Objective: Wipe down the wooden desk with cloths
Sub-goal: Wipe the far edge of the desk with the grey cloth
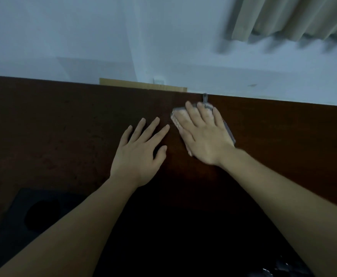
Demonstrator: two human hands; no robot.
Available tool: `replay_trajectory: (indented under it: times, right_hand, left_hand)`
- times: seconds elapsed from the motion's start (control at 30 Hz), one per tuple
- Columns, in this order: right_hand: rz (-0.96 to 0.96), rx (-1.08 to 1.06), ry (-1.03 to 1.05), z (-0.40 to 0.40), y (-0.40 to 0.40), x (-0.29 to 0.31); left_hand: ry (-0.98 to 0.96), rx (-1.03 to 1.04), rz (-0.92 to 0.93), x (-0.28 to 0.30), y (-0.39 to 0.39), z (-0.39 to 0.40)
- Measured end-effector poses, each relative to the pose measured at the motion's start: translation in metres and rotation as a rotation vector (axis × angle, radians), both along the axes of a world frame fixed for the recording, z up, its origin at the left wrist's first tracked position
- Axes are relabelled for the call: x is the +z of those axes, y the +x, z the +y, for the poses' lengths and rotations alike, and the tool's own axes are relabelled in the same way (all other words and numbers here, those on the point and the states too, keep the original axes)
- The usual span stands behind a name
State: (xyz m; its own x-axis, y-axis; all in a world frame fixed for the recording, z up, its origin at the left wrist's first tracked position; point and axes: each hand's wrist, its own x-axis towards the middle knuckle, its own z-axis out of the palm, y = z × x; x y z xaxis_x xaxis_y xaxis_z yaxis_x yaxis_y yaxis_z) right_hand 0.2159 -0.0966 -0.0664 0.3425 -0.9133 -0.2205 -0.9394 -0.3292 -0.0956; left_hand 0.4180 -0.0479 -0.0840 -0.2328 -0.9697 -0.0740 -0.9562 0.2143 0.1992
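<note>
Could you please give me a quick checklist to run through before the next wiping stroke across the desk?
1. Cloth under the right hand: ok, fingers flat on it.
2. Cloth lying flat on the wooden desk: ok.
3. Left hand out of the cloth's way: ok, spread on the desk beside it, apart from the cloth.
4. Room ahead: not ok, the cloth is near the desk's far edge by the wall.
5. Small grey object at that edge: cannot tell what it is.
6. Dirt left on the desk: cannot tell, too dim.
</note>
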Motion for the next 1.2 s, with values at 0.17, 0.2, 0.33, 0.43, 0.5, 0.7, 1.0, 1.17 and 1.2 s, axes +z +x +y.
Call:
replay_trajectory:
  times: [0.17,0.2,0.33,0.43,0.5,0.7,1.0,1.17,1.2]
  right_hand:
    - [0.014,0.077,0.053,0.071,-0.008,0.004]
    - [0.025,0.065,0.046,0.070,-0.008,0.003]
    - [-0.003,-0.039,-0.004,0.024,-0.002,-0.003]
    - [-0.005,-0.076,0.025,-0.010,0.006,-0.005]
    - [-0.007,-0.075,0.036,-0.008,0.008,-0.003]
    - [-0.013,0.051,0.062,0.080,0.003,0.005]
    - [-0.134,0.085,0.110,0.090,-0.011,0.010]
    - [-0.220,-0.109,0.044,0.091,-0.056,0.014]
    - [-0.222,-0.144,0.052,0.090,-0.065,0.013]
  left_hand:
    - [-0.007,0.006,0.022,0.002,0.001,0.001]
    - [-0.002,0.006,0.015,0.002,0.000,0.000]
    - [-0.001,0.007,-0.006,0.001,-0.001,0.000]
    - [-0.005,0.006,0.009,0.002,-0.001,0.001]
    - [-0.002,0.005,0.017,0.003,-0.002,0.002]
    - [-0.002,0.006,-0.004,0.003,-0.001,0.002]
    - [0.028,0.006,0.000,0.007,0.000,0.002]
    - [0.116,0.087,0.085,0.021,-0.012,-0.004]
    - [0.116,0.098,0.084,0.026,-0.020,-0.002]
